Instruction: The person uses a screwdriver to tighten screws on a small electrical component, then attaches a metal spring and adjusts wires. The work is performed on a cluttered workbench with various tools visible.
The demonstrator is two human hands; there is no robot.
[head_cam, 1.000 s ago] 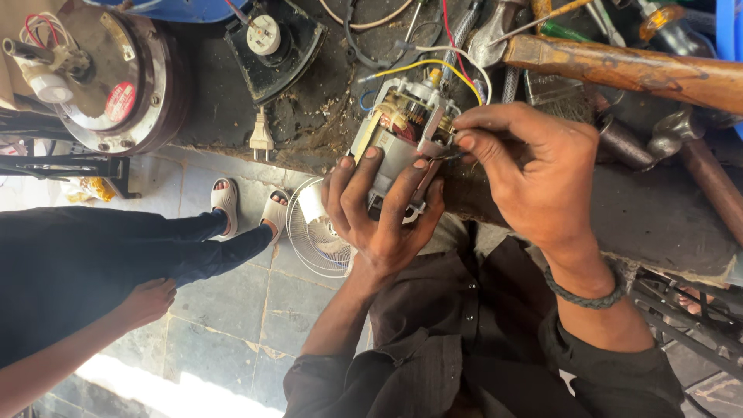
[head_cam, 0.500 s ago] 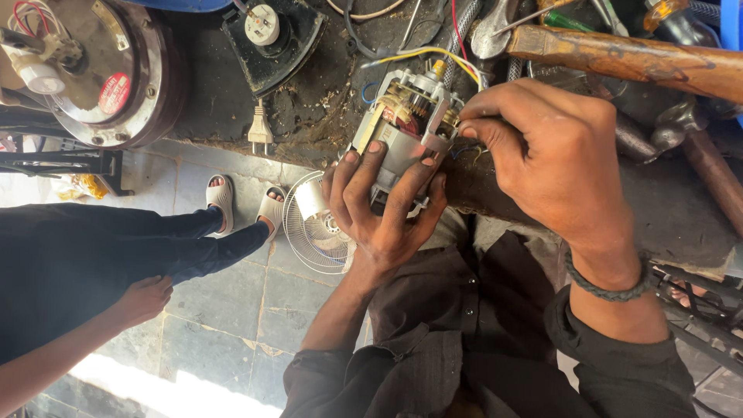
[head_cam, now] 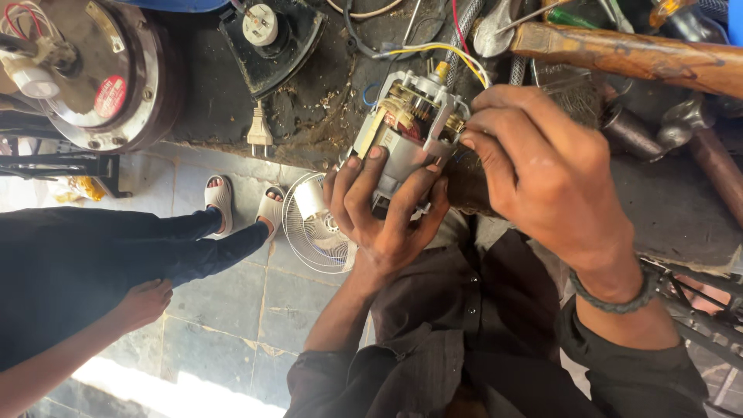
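The small electric motor [head_cam: 406, 139] — a grey-bodied unit with copper windings showing at its upper end — sits at the edge of a grimy workbench [head_cam: 232, 108], held between the person's two hands. The left hand [head_cam: 383, 213] cups it from below: its fingers [head_cam: 364, 182] are curled up around the grey casing, closed on the motor, with the thumb pressed against the casing's right flank. The right hand [head_cam: 542, 178] comes in from the right, its fingertips [head_cam: 470, 135] bunched tightly together and pressed to the motor's upper right corner, beside the windings; whether they pinch some small part or tool there cannot be told, since the fingers hide the spot. A dark braided band [head_cam: 615, 298] circles the right wrist.

Yellow, white and red wires [head_cam: 457, 50] run up from the motor's top, just above the right fingertips. Beyond the right knuckles lies a long wooden handle [head_cam: 642, 58], and farther right a hammer [head_cam: 696, 131] rests on the bench. Left of the left fingers, a white two-pin plug [head_cam: 259, 131] hangs at the bench edge, with a black base bearing a white coupling [head_cam: 267, 31] above it and a round metal housing [head_cam: 85, 70] well off to the left.

Below the left fingers, down on the tiled floor, lies a white fan grille [head_cam: 313, 224]. Another person stands near it — white sandals [head_cam: 220, 197], dark trousers, one hand [head_cam: 143, 302] hanging low.
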